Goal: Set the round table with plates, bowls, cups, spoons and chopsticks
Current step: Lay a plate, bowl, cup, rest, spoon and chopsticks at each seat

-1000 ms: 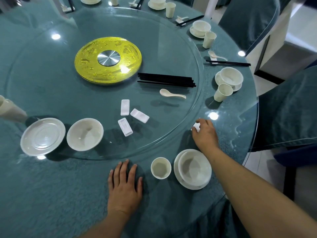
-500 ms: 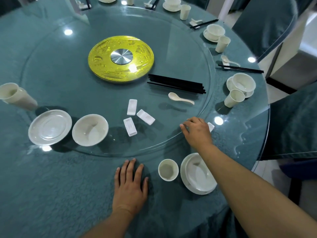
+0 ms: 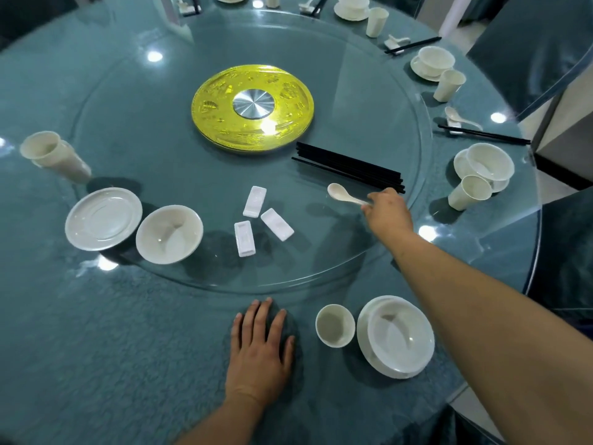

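Observation:
My right hand (image 3: 386, 213) reaches over the glass turntable (image 3: 369, 91) and pinches the handle of a white spoon (image 3: 341, 193), just in front of a pile of black chopsticks (image 3: 349, 165). My left hand (image 3: 260, 348) lies flat on the teal tablecloth near the front edge. Right of it stand a small cup (image 3: 335, 325) and a bowl on a plate (image 3: 396, 337). Three white chopstick rests (image 3: 255, 220) lie on the turntable. A loose plate (image 3: 103, 218), a bowl (image 3: 169, 234) and stacked cups (image 3: 54, 157) sit at the left.
A yellow disc with a steel hub (image 3: 253, 107) marks the turntable's centre. Set places with bowl, cup, spoon and chopsticks run along the right rim (image 3: 484, 168) and the far rim (image 3: 433, 64). Covered chairs (image 3: 564, 239) stand close on the right.
My right hand left the chopstick rest near the table's edge and moved forward onto the turntable, where it took hold of the spoon's handle. The left hand stayed flat.

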`<move>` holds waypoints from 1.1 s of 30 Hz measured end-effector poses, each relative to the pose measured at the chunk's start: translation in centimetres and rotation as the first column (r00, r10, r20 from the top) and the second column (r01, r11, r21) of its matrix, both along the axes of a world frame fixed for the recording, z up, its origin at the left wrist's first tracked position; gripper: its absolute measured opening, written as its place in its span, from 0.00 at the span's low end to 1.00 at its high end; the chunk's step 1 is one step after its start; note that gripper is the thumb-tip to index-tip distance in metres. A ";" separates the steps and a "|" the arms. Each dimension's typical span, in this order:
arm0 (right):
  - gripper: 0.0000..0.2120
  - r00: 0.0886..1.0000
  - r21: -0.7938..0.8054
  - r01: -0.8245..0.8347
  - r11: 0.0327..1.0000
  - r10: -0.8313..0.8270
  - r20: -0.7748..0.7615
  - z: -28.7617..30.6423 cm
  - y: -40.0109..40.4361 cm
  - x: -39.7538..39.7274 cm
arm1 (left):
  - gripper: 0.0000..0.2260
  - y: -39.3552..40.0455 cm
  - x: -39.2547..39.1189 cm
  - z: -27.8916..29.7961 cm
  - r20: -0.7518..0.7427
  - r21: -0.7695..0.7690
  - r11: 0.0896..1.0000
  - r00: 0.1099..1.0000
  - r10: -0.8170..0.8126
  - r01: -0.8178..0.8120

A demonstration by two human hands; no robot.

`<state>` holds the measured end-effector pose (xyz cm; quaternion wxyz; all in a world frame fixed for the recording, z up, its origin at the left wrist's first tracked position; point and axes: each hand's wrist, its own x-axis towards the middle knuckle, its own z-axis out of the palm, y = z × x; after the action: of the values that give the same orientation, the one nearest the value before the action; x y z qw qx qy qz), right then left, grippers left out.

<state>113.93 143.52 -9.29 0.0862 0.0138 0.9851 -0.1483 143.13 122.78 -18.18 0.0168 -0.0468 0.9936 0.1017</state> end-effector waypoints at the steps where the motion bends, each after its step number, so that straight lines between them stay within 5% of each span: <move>1: 0.14 1.000 0.007 -0.018 1.000 0.018 0.018 -0.1 -0.1 -0.1 | 0.23 0.0 0.0 0.0 0.005 0.000 1.000 1.000 0.002 -0.002; 24: 0.11 0.984 -0.257 -0.044 0.965 -0.002 -0.176 -0.1 0.1 2.5 | 0.22 0.0 0.0 0.1 -0.005 -0.008 1.000 1.000 -0.002 0.002; 33: 0.10 0.958 -0.149 0.099 0.984 -0.135 -0.253 0.8 9.6 6.8 | 0.24 0.2 0.0 0.5 -0.041 -0.013 1.000 0.999 -0.002 0.002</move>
<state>120.69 153.11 -8.44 -0.0529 0.0468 0.9730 -0.2197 143.18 123.00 -17.69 -0.0039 -0.0438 0.9944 0.0960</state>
